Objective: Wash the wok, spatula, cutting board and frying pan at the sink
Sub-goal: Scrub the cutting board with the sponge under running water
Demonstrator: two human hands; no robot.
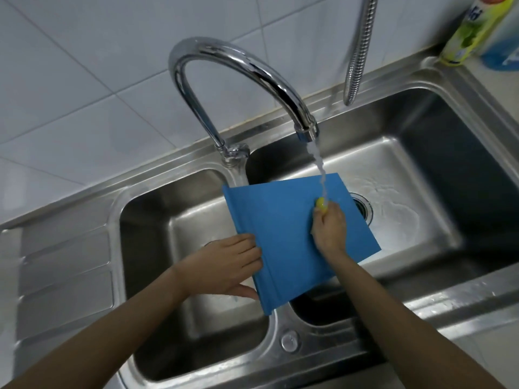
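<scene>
Cutting board (283,220), blue, held tilted across the divider of the double sink (438,304), between the two hands; left hand (227,265) grips its left edge, fingers on top, thumb beneath; right hand (330,228) rests on the board's upper face, fingers curled round a yellow scrubber (321,204) pressed to the surface. Water stream (318,167) from the chrome faucet (238,80) lands on the scrubber just beyond the right hand's fingertips; a metal hose (359,49) and two bottles (474,26) sit well beyond the right hand.
</scene>
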